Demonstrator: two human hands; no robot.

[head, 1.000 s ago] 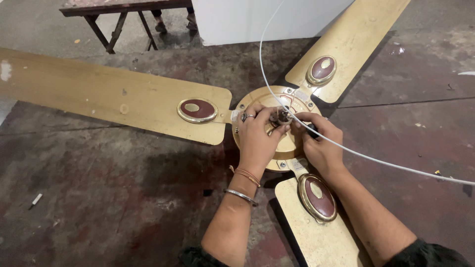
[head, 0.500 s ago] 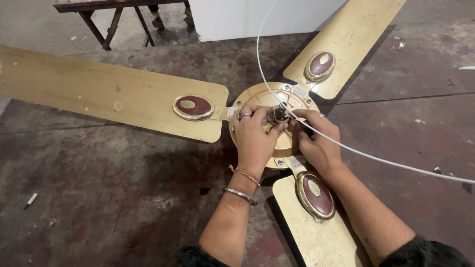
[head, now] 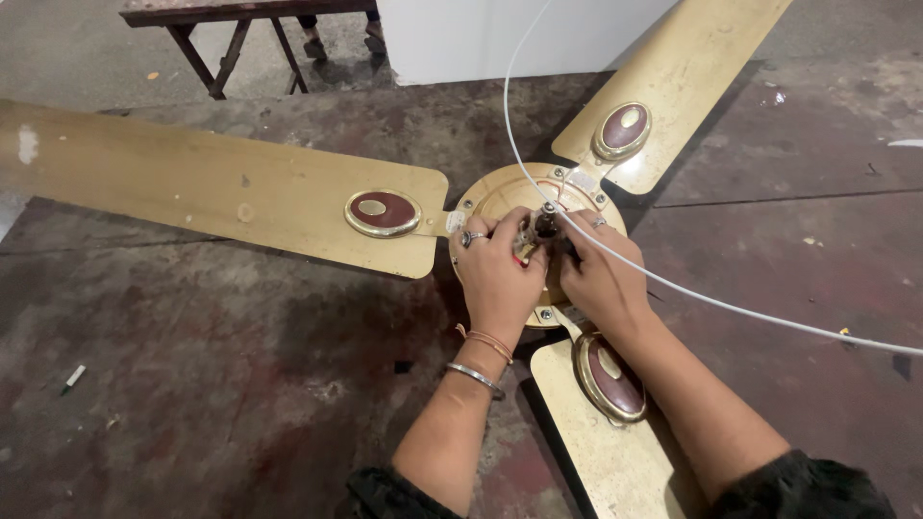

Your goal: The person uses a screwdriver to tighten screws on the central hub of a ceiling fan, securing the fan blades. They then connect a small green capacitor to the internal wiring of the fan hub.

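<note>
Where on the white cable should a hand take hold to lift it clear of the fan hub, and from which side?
Probably best on the free run of the white cable right of the right hand, coming from above. There it stretches clear over the bare floor; nearer the fan hub both hands, the left hand too, crowd it.

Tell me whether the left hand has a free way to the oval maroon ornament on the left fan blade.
Probably yes. The left hand is at the fan hub, and the maroon ornament lies just beside it on the left blade, with nothing in between.
</note>
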